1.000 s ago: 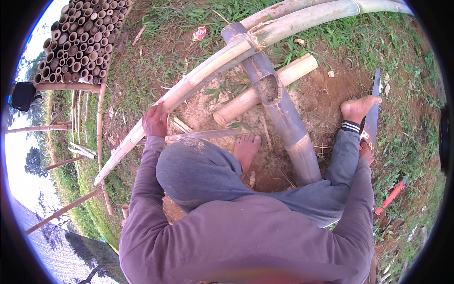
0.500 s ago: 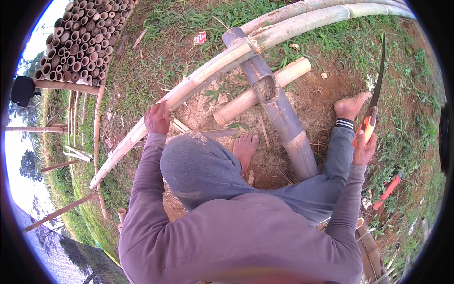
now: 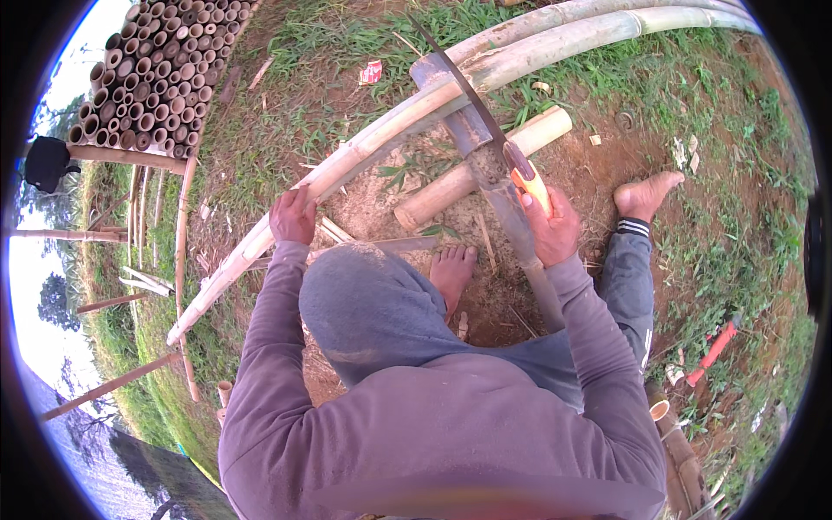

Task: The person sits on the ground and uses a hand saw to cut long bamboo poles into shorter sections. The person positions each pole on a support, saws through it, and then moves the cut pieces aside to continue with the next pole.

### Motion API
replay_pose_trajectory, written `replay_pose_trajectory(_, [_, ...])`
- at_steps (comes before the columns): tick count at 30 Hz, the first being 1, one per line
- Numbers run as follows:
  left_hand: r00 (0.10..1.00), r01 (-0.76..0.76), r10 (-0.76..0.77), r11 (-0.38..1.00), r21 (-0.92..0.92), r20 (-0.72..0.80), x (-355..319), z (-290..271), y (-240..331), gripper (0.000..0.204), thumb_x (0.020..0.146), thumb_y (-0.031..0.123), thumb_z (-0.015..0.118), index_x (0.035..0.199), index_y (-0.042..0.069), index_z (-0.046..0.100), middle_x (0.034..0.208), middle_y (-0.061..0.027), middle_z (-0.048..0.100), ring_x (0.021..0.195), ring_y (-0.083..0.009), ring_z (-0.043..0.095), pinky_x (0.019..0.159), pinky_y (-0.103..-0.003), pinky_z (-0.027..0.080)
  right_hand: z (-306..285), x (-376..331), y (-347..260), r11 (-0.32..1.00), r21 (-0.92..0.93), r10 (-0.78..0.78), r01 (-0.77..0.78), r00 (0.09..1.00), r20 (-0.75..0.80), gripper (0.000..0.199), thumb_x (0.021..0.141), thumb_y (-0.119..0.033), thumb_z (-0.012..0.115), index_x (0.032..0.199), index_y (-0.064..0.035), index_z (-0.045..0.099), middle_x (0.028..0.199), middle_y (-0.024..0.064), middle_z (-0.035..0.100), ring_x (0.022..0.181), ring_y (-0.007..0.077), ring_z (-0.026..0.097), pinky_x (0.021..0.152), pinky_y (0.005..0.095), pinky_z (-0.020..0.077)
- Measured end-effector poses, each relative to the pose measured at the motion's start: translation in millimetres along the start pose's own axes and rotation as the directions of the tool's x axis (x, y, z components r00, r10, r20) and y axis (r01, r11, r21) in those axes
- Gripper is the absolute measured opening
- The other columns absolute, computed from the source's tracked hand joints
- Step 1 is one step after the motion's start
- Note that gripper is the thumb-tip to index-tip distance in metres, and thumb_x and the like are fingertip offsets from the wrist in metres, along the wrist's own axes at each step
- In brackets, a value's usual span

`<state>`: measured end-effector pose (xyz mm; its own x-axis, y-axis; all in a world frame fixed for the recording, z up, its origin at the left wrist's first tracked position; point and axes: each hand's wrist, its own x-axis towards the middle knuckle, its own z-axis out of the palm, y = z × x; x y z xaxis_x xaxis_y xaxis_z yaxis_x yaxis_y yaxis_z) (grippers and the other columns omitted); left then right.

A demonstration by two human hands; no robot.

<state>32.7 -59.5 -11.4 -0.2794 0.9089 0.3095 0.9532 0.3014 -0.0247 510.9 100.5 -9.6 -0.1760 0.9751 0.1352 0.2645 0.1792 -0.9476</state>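
My left hand [image 3: 293, 217] grips a long pale bamboo pole [image 3: 362, 147] that slants from lower left to upper right. Its fingers wrap over the pole to the left of my raised knee. In my right hand [image 3: 551, 227] is the orange handle of a hand saw [image 3: 468, 87]. The dark curved blade points up and left, crossing over the pole where it lies on a thick grey bamboo support [image 3: 533, 251]. Whether the teeth touch the pole I cannot tell. A short bamboo piece [image 3: 433, 198] lies crosswise beneath the support.
Cut bamboo tubes [image 3: 160, 74] are stacked at the upper left beside a bamboo frame [image 3: 180, 234]. A red-handled tool [image 3: 714, 351] lies in the grass at right. My bare feet [image 3: 454, 269] rest on sawdust-covered soil, and a red-and-white wrapper [image 3: 371, 73] lies farther off.
My right hand has swung the saw left from beside my right foot to over the pole at the support. My left hand keeps its hold on the pole.
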Motion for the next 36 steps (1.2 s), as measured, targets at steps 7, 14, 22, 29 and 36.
replay_pose_trajectory(7, [0.999,-0.022,0.023,0.999,0.023,-0.023,0.2,0.4,-0.8,0.042,0.089,0.023,0.081,0.130,0.014,0.075,0.113,-0.0098,0.071,0.103,-0.0319,0.068,0.093,-0.047,0.053,-7.8,2.8,-7.2,0.998,-0.041,0.048,-0.046,0.997,0.056,0.024,0.099,-0.022,0.077,0.112,-0.0016,0.072,0.085,0.0090,0.067,0.075,0.0153,0.061,0.070,0.0337,0.0518])
replay_pose_trajectory(14, [0.999,-0.027,0.027,0.999,0.022,-0.021,0.3,1.9,0.7,0.043,0.090,0.022,0.081,0.131,0.013,0.074,0.111,-0.0095,0.070,0.105,-0.0312,0.067,0.094,-0.046,0.053,-19.4,-4.2,-0.2,0.997,-0.079,-0.009,0.011,1.000,0.019,0.022,0.099,-0.021,0.077,0.102,-0.0011,0.070,0.076,0.0084,0.064,0.069,0.0152,0.059,0.065,0.0360,0.0505])
replay_pose_trajectory(22, [1.000,-0.018,0.018,1.000,0.015,0.022,1.4,-1.0,-0.7,0.046,0.090,0.025,0.079,0.133,0.013,0.072,0.112,-0.0094,0.070,0.107,-0.0327,0.065,0.096,-0.046,0.050,-2.5,24.0,-28.9,0.992,-0.123,-0.001,0.005,0.999,0.035,0.023,0.098,-0.021,0.077,0.096,-0.0006,0.067,0.073,0.0122,0.065,0.062,0.0182,0.059,0.061,0.0378,0.0500])
replay_pose_trajectory(29, [0.998,-0.058,0.059,0.998,0.036,-0.017,-0.9,2.2,-1.3,0.042,0.092,0.023,0.078,0.132,0.012,0.074,0.110,-0.0104,0.070,0.103,-0.0322,0.067,0.092,-0.046,0.052,-42.2,-38.3,-15.9,0.987,-0.162,0.023,-0.020,1.000,0.014,0.024,0.097,-0.022,0.078,0.096,-0.0009,0.068,0.071,0.0141,0.063,0.062,0.0186,0.056,0.060,0.0384,0.0491])
replay_pose_trajectory(36, [0.998,-0.059,0.059,0.998,0.025,0.005,6.0,2.0,-6.0,0.045,0.092,0.026,0.076,0.134,0.014,0.072,0.112,-0.0077,0.069,0.107,-0.0302,0.065,0.097,-0.046,0.050,8.7,31.2,-34.9,0.991,-0.124,-0.044,0.042,0.999,-0.018,0.025,0.097,-0.022,0.078,0.093,-0.0006,0.066,0.070,0.0160,0.060,0.060,0.0227,0.054,0.060,0.0398,0.0480])
